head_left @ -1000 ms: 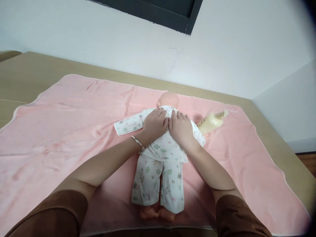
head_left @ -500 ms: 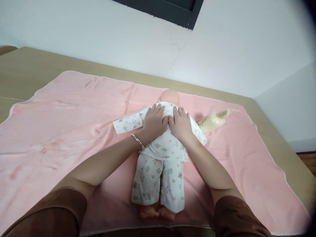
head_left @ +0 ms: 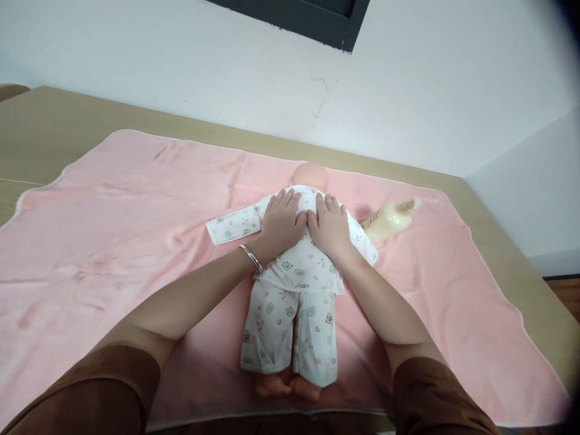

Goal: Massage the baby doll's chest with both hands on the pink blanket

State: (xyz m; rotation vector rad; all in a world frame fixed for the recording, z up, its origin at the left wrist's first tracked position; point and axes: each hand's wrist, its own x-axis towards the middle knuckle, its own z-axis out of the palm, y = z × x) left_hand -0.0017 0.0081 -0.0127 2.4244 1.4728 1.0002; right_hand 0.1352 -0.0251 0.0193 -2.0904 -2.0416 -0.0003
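Observation:
A baby doll (head_left: 299,272) in white printed pyjamas lies face down, its head toward the wall and its feet toward me. My left hand (head_left: 283,223) rests flat on the left side of its upper back, fingers stretched out. Beside it, my right hand (head_left: 330,226) lies flat on the right side, fingers slightly spread. The two thumbs meet or nearly meet at the middle of the back. One pyjama sleeve (head_left: 235,225) reaches out to the left. Neither hand grips anything.
Under the doll a pink blanket (head_left: 136,241) covers much of the wooden table (head_left: 90,112). A cream-coloured bottle (head_left: 392,219) lies on its side right of the doll. The white wall (head_left: 226,78) rises behind the table, with a dark frame (head_left: 317,21) on it.
Both hands stay flat on the doll's back. The whole view has shifted very slightly; nothing else has visibly moved.

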